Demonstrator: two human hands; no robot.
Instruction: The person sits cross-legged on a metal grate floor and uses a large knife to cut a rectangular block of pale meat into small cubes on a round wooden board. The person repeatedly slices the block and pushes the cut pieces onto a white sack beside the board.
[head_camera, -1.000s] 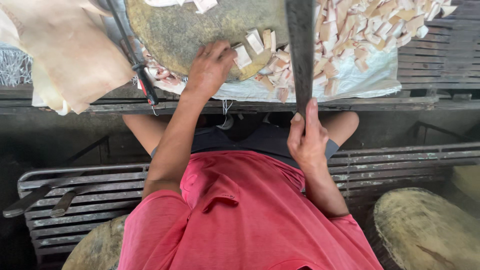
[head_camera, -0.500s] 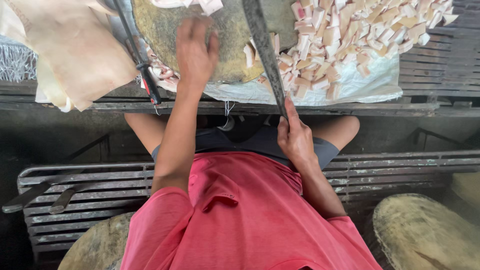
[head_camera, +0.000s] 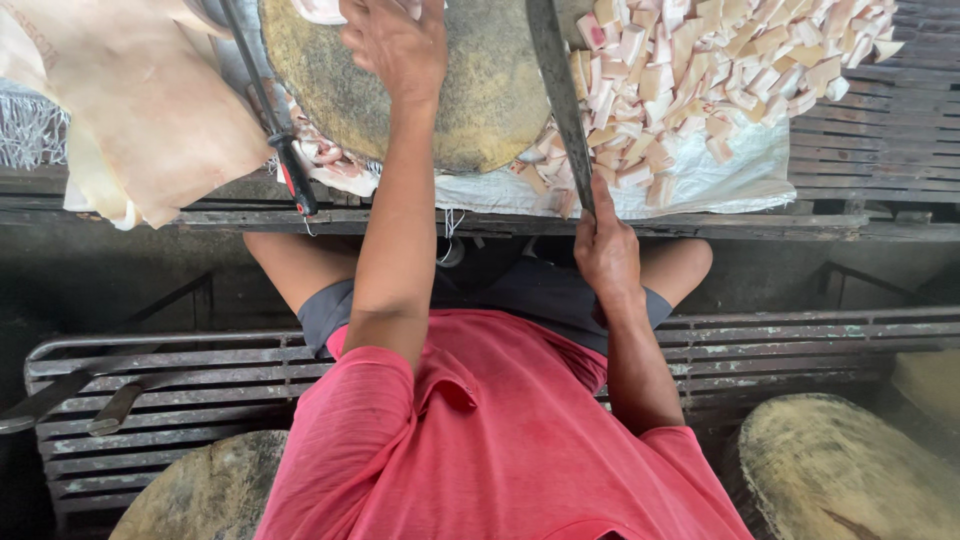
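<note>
Right hand (head_camera: 606, 250) clenched on knife (head_camera: 560, 100) beside chopping block (head_camera: 480, 110); left hand (head_camera: 395, 45) spread flat atop block.

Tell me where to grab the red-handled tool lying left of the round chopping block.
Grip the red-handled tool by its red and black handle end, which overhangs the bench edge. Come from the near side, below the edge: the thin dark shaft runs away up between the chopping block and tan sheet.
</note>
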